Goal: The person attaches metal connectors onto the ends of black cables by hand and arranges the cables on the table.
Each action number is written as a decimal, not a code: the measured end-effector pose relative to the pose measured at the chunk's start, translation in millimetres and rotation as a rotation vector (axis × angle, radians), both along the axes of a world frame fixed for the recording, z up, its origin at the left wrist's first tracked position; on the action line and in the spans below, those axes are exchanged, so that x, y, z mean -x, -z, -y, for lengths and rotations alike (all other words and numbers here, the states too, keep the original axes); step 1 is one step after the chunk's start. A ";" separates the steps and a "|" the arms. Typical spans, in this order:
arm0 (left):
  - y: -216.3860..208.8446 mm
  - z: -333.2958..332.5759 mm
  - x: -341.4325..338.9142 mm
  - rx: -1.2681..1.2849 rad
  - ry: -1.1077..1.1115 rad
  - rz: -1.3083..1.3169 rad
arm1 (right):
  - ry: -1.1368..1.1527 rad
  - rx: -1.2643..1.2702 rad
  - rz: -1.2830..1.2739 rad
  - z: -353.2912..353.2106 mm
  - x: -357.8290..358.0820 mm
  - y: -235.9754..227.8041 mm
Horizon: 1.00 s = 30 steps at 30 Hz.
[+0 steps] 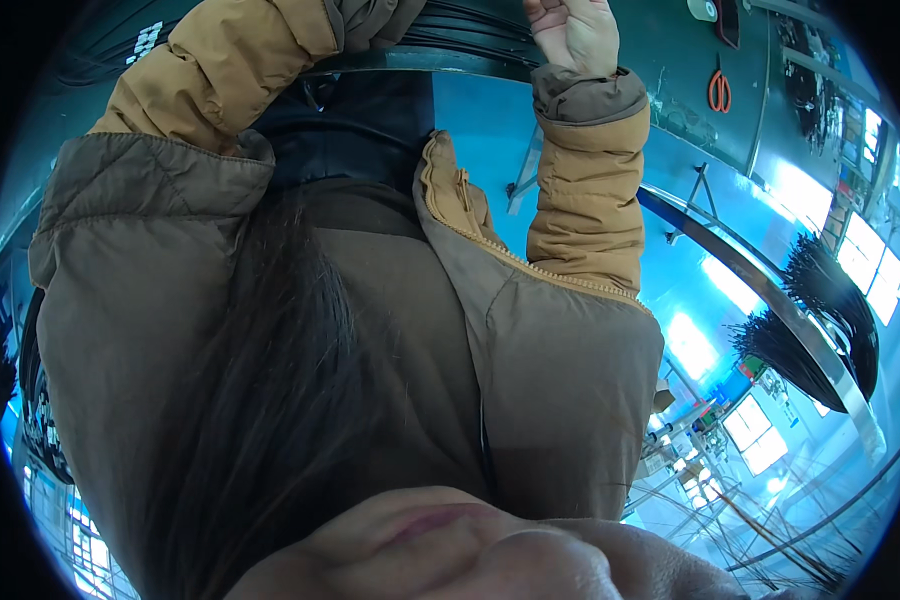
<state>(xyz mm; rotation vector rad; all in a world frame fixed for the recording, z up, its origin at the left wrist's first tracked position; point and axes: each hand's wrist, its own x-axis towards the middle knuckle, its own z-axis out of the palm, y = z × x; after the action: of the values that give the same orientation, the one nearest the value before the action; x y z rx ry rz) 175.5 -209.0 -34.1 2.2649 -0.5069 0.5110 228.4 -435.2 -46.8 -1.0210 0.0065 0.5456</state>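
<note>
At the top edge, my right hand (578, 38) shows its palm and wrist above a grey and tan sleeve. Its fingers are curled, partly cut off by the frame, so what they hold, if anything, cannot be made out. Beside it, a bunch of thin black cables (470, 32) lies across the green table (670, 105). My left arm (240, 60) reaches over the table at the upper left; its hand is beyond the top edge. White connector-like pieces (147, 40) sit among black cables near that sleeve.
Orange-handled scissors (719, 92) lie on the table to the right, with a white roll (703, 9) farther up. Bundles of black cables (830, 310) hang over a curved metal rail (760, 265) at the right. The table's near edge runs in front of my lap.
</note>
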 end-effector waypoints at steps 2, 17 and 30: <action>-1.9 1.7 -0.9 0.012 0.009 0.014 | -0.017 -0.039 -0.019 6.0 -1.9 4.5; 3.7 2.1 -3.5 0.013 0.009 -0.015 | 0.069 0.160 0.157 -0.9 10.7 -8.9; -8.5 19.7 6.6 0.071 0.062 0.038 | -0.140 0.616 0.437 -10.2 18.9 -17.6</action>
<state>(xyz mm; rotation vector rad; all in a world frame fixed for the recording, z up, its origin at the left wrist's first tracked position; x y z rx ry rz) 169.0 -228.7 -25.6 2.1687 -0.5680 0.5327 209.5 -425.0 -29.2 -1.7384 -0.3022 0.4436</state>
